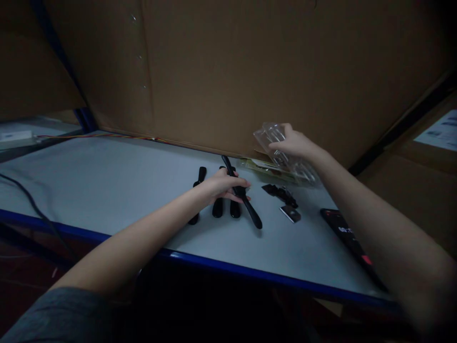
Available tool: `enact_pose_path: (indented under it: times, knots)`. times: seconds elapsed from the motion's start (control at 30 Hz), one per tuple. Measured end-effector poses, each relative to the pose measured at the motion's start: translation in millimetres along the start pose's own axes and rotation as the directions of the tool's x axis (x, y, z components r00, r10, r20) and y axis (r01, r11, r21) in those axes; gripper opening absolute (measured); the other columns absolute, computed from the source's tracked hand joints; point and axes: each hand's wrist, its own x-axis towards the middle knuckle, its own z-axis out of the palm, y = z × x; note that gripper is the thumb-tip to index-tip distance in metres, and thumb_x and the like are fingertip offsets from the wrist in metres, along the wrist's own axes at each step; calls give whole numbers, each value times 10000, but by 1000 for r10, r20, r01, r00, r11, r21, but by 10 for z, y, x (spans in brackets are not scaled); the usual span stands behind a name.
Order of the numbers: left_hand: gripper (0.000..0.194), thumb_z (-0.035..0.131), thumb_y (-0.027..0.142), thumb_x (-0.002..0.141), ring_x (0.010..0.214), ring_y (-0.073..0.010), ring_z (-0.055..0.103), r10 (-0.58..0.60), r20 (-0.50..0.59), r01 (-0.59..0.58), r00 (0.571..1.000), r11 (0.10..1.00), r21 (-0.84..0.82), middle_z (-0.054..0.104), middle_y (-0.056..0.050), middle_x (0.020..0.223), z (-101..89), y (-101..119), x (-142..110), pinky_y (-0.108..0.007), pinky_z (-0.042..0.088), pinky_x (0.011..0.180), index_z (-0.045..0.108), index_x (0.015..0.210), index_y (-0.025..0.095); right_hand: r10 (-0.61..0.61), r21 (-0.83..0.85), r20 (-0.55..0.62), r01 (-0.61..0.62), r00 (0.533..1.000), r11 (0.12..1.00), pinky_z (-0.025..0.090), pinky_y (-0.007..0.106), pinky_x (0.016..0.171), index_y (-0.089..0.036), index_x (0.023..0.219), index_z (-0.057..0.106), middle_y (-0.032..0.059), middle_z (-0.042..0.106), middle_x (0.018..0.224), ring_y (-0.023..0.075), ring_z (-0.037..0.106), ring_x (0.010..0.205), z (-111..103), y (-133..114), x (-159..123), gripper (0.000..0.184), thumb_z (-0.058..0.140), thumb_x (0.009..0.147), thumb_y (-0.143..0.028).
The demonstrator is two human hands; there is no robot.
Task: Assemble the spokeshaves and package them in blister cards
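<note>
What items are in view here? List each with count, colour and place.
strap-shaped pieces: four, black, centre, one held
clear plastic blister tray: one, transparent, held up at the back
printed card: one, green and white, at the back, under the tray
small parts: several, black, right of centre
small plate: one, silver and black, below them
printed package: one, black and red, right end
cable: one, black, left end
workbench: one, pale grey, blue edge
cardboard wall: one, brown, behind the workbench
left hand: one, holding a strap-shaped piece, centre
right hand: one, holding the tray, at the back
</note>
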Motion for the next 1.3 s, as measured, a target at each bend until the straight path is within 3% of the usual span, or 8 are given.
enact_pose_path:
  times: [0.13,0.3,0.47,0.6,0.77,0.93,1.07,1.3]
  knots:
    - [775,745,128,584,621,-220,675,4,24,-5,1000,1000,18,618,-29,777,-19,-23,15,-386,536,585,283,1207,119,-159,-192,45,165,986,967,425,421,838,-143,1418,210,229,466,1257,357,498,1101,115,320,335,936,625,635,-444]
    - [765,741,136,584,620,-213,670,-6,32,5,999,1000,30,621,-36,779,-23,-34,23,-384,532,579,286,1200,121,-226,-250,92,243,970,937,432,391,809,-134,1443,102,222,514,1222,324,545,1046,219,445,388,911,578,688,-315]
    - [686,734,174,590,626,-221,667,-9,-3,9,1000,999,51,613,-67,829,-2,-13,19,-399,524,622,338,1148,117,-297,-291,-141,247,944,924,391,461,868,-126,1401,245,223,495,1236,360,493,1109,0,284,156,826,595,697,-377]
    - [532,649,386,683,699,-258,670,-43,14,43,999,997,-57,603,-82,825,7,14,19,-429,512,672,379,1073,145,-239,-74,-230,227,943,971,419,481,821,-171,1379,283,197,509,1230,370,519,1065,-176,-50,-128,895,583,664,-617]
    - [393,522,475,722,808,-282,656,-88,72,103,993,967,-233,614,-81,781,4,70,-2,-451,494,736,422,944,167,-216,205,127,187,968,961,457,413,789,-172,1327,368,182,566,1166,327,565,1021,74,-519,-436,822,528,691,-667]
    - [218,498,298,700,729,-227,654,-33,150,77,988,952,-297,632,-71,713,10,72,0,-436,500,761,490,854,143,-228,324,63,196,972,926,441,383,821,-134,1148,522,194,583,1132,295,560,1037,446,-707,-514,611,445,783,-617]
    - [155,555,95,696,687,-178,657,51,98,-33,994,983,-181,656,-75,737,53,52,-6,-395,501,796,537,849,108,-224,432,6,200,975,879,449,365,784,-149,1028,569,146,630,1016,256,588,943,530,-715,-466,527,498,764,-599]
    - [299,711,158,691,747,-191,667,131,172,-111,976,986,-125,673,-132,865,88,36,-34,-430,502,815,570,939,71,-215,621,-36,191,976,760,454,320,723,-132,1075,558,111,628,940,199,588,837,559,-754,-405,557,521,754,-585]
